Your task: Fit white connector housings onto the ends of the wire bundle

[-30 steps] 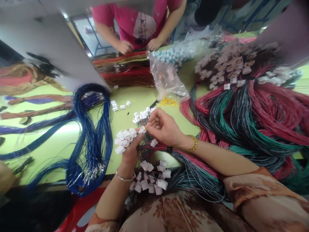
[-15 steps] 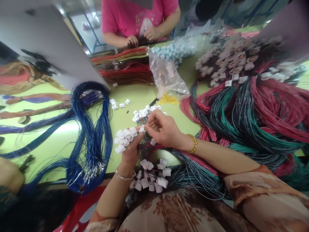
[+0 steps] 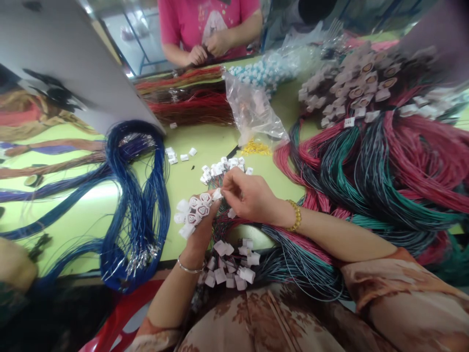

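Note:
My left hand is closed around a bunch of white plastic connectors, their faces turned up and outward. One white connector sticks out by the left thumb, and the pinched fingertips of my right hand are at it. Whether a small part is between those fingertips is too fine to make out. Just beyond my hands lies a cluster of wired white connectors. More white connectors hang near my lap, by thin dark and red wires.
Blue wire bundles lie at left, red, green and black bundles at right. A clear plastic bag stands behind small yellow pieces. Several loose white housings are on the green table. Across sits a person in pink.
The bunch in my left hand has turned slightly, showing more connector faces. My right hand stays pinched at the same connector. The person opposite has brought their hands together.

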Demonstrator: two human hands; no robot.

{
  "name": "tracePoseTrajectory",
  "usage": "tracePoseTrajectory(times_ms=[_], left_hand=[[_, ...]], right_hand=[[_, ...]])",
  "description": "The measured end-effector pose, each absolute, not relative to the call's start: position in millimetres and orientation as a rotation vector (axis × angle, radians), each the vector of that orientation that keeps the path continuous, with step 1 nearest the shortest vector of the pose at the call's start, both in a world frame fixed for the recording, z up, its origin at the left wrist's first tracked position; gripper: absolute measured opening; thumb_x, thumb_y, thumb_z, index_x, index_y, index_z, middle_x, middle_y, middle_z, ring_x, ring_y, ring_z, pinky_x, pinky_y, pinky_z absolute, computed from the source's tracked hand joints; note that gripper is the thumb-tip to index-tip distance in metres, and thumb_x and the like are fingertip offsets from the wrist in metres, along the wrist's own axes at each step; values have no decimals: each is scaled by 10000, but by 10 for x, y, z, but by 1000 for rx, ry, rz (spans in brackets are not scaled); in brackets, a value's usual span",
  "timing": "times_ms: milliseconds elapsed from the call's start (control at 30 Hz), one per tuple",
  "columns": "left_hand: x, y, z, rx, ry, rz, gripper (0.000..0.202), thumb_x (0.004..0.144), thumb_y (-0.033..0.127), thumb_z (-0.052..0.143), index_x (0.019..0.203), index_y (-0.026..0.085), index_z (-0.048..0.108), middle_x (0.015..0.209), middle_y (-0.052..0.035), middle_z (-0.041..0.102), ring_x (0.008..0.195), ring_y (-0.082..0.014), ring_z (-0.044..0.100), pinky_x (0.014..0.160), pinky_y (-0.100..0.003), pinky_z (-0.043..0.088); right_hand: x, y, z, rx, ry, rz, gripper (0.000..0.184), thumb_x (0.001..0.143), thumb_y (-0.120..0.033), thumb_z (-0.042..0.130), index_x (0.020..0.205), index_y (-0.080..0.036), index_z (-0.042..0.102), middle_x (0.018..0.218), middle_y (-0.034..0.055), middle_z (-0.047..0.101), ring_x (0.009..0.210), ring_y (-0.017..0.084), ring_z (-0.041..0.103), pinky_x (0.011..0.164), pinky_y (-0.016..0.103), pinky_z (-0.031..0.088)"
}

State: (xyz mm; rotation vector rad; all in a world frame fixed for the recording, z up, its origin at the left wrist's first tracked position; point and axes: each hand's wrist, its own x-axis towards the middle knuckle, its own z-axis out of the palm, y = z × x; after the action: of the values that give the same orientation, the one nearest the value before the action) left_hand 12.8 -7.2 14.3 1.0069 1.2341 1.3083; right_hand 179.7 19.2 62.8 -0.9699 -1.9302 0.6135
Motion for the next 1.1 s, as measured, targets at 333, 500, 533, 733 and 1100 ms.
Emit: tracePoseTrajectory(times_ms=[333, 500, 533, 733, 1100], left_hand=[[171, -52, 210, 949, 1085, 1351, 165, 750, 284, 791, 904, 229, 813, 951, -24, 791, 934, -222, 724, 949, -366, 567], [143, -47, 187, 961, 1118, 1356, 157, 732, 283, 804, 879, 232, 817, 942, -33, 798, 992, -270, 731, 991, -412, 557], [137, -47, 179, 982, 1118, 1347, 155, 742, 286, 798, 886, 233, 818, 949, -36, 798, 1008, -274, 729, 1002, -418, 551], [127, -59, 166, 1091, 1183, 1295, 155, 776, 304, 786, 911, 234, 814, 950, -32, 780, 992, -250, 713, 998, -395, 542], [175, -65, 208, 932, 1144, 1327, 159, 719, 287, 806, 855, 204, 792, 905, -36, 782, 901, -225, 724, 917, -363, 569]], right_hand=[[1720, 207, 563, -972, -1495, 1126, 239, 815, -225, 625, 868, -243, 393, 740, -41, 580, 586, 81, 494, 539, 238, 434], [1742, 225, 560, -972, -1540, 1087, 224, 824, -227, 626, 883, -241, 410, 762, -34, 603, 598, 84, 510, 551, 244, 442], [1752, 220, 562, -976, -1605, 1024, 209, 831, -213, 616, 883, -240, 416, 740, -42, 586, 592, 84, 506, 556, 245, 441], [1787, 193, 575, -914, -1859, 666, 153, 868, -132, 523, 859, -237, 412, 684, -61, 500, 564, 80, 481, 549, 242, 396], [1753, 178, 560, -965, -1759, 748, 163, 853, -148, 552, 830, -237, 417, 646, -67, 501, 543, 80, 465, 535, 244, 388]])
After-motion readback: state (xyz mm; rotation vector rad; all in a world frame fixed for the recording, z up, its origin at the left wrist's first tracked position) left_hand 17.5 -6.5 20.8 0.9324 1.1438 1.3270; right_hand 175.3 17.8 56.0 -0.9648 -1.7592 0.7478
